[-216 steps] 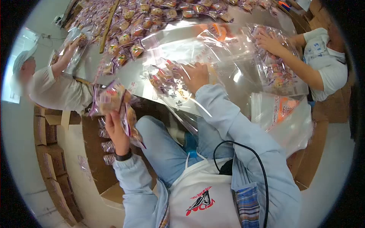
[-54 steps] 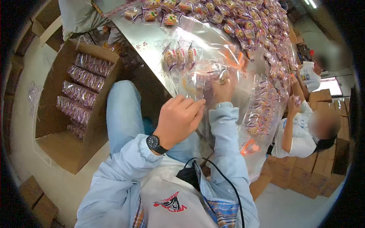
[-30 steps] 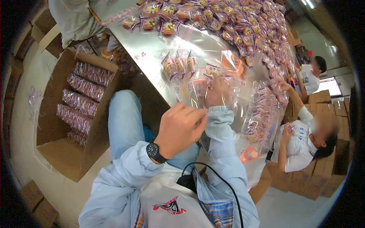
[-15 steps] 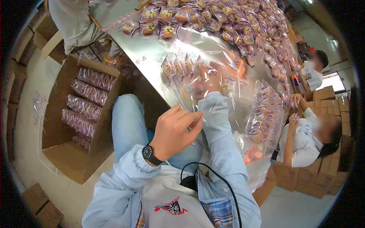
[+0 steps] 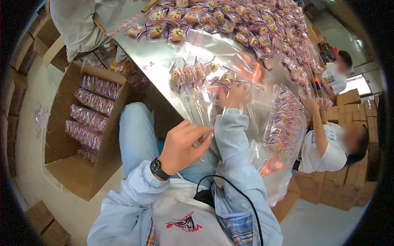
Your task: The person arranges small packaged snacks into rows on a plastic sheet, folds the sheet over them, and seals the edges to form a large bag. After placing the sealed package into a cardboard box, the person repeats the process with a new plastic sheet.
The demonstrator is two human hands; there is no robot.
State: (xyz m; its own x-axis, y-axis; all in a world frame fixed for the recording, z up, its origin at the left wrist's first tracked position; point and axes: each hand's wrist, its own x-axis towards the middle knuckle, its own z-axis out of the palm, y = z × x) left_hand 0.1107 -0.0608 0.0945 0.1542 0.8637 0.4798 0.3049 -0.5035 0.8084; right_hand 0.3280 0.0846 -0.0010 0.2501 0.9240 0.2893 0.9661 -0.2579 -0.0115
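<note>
My left hand, with a black watch on the wrist, is closed in a pinch on the mouth edge of a large clear plastic bag. Inside that bag, on the metal table, is my right hand, its thumb and fingers apart and partly blurred behind the film. Just beyond its fingertips lies a wrapped pastry. A short row of wrapped pastries stands side by side to its left in the bag. Orange print shows on the bag's far side.
Wrapped pastries are heaped across the far metal table. A filled bag of pastries lies on the right. An open cardboard box with packed rows stands at left. Co-workers sit at right; another person is at upper left.
My right hand has shifted slightly right and down inside the bag, its fingers coming away from the pastry, which now lies beside the row. My left hand keeps its pinch, slightly lower.
</note>
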